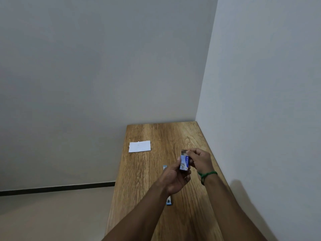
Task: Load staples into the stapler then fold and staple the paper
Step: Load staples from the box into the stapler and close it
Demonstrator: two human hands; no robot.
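While both hands' fingers (191, 151) pinch it, the staple box (184, 162) hangs between them.

The room is dimly and evenly lit with soft, diffuse light, the right wall (260, 84) brighter than the greyer far wall (104, 66), which darkens toward the left. A soft, dark shadow falls on the right wall near the table (156, 136), whose wood shows a faint sheen in the near part without harsh glare. The wide-angle lens bends straight lines toward the edges, and fine detail is soft and slightly smeared.
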